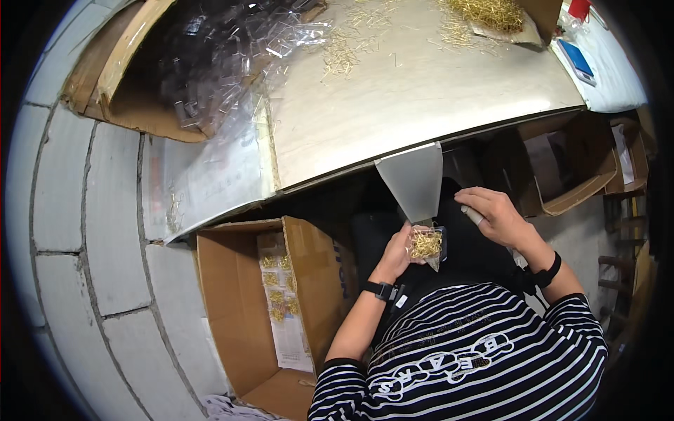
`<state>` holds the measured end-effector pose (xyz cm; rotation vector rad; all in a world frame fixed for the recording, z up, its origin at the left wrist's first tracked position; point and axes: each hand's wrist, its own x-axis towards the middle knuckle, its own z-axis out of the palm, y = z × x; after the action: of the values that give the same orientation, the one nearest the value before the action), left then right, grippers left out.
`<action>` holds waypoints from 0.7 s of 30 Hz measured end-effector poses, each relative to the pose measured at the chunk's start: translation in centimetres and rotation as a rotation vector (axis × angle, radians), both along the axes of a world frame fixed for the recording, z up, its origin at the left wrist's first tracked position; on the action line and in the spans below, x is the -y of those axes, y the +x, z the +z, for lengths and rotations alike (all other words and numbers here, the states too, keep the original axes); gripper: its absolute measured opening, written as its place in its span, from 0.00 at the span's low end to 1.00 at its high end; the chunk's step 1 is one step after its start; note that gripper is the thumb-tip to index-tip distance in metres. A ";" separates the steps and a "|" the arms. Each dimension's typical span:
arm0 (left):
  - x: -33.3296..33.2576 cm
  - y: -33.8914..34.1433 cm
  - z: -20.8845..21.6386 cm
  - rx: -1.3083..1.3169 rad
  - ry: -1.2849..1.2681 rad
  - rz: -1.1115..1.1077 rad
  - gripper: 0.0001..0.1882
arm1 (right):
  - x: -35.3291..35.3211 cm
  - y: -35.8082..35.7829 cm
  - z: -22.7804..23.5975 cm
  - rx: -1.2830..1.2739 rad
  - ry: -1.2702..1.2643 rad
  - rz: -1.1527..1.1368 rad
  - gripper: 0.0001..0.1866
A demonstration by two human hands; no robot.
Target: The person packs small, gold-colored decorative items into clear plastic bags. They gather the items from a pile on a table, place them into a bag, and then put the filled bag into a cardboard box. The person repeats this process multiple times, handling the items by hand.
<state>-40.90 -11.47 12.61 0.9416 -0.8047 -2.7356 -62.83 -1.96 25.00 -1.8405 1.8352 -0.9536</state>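
My left hand (397, 254) grips a small clear plastic box (427, 243) full of thin gold-coloured wire pieces. The box sits just below the narrow lower end of a white chute (414, 177) that hangs from the table edge. To the right of the chute, my right hand (495, 216) hovers over my dark lap. Its fingers are bent but apart, with a pale wrap on one finger and nothing visible in them. More gold wire pieces lie scattered (340, 56) across the tabletop, and a dense heap (491, 14) rests at its far right.
Clear plastic boxes (217, 70) spill from a cardboard carton (116, 105) at far left. A tall carton (239, 309) by my left arm holds filled packs (277, 281). More cartons (569, 165) stand under the table at right. A blue device (577, 62) lies at far right.
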 end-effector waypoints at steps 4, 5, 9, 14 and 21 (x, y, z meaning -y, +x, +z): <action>-0.2 0.8 1.5 -0.075 -0.086 0.023 0.21 | 0.0 1.2 -0.9 0.068 0.050 0.062 0.14; -0.3 1.2 2.0 -0.044 -0.118 0.047 0.16 | 0.1 1.9 -1.2 0.071 0.064 0.078 0.14; -0.5 0.9 5.1 -0.057 -0.209 0.168 0.15 | 1.1 4.0 -1.9 0.068 0.149 0.152 0.19; -0.6 0.6 6.9 -0.050 -0.224 0.263 0.22 | 1.8 5.8 -1.2 -0.192 -0.011 0.282 0.23; -0.7 -0.1 7.5 0.004 -0.256 0.301 0.29 | 1.7 5.2 -1.0 -0.068 -0.124 0.275 0.20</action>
<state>-40.98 -10.76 20.09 0.9279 -0.9045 -2.3116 -57.60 -3.62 23.98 -2.1555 1.5354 -0.9306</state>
